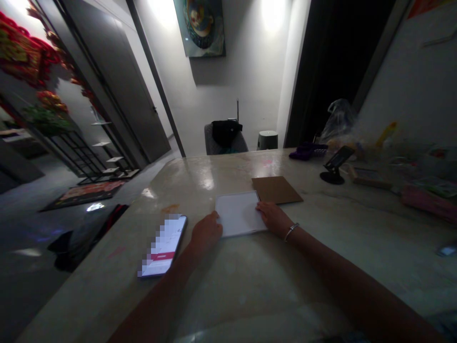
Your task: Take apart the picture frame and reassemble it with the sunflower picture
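My left fingers (pixel 216 216) and right fingers (pixel 259 206) are clamped on opposite sides of the white panel (pixel 240 213), mid-surface (pixel 250 295), its far right corner against the brown board (pixel 276 189). Pulling unevenly could skew it or nudge that board toward the far edge.

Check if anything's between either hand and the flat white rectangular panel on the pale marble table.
Nothing visible. The left hand is at the left edge of the white panel, the right hand at its right. Nearby, clear of both contacts: flat brown square board beyond the right hand.
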The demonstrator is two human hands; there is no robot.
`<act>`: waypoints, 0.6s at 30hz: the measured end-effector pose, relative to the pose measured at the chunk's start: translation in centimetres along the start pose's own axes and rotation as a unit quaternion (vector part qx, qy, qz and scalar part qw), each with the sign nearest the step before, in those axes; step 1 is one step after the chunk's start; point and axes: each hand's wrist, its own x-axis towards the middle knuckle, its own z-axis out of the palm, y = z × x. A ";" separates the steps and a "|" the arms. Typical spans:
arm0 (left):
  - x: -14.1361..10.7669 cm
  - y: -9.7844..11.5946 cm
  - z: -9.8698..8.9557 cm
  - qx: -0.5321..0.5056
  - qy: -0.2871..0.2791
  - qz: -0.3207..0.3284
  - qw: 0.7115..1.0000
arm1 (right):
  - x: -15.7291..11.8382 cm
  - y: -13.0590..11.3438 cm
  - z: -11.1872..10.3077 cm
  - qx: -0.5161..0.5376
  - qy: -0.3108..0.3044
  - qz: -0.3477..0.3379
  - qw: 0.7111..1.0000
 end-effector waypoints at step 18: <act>0.3 -0.7 0.5 -0.008 0.013 0.012 1.000 | -0.3 3.0 0.5 -0.067 0.079 0.177 0.979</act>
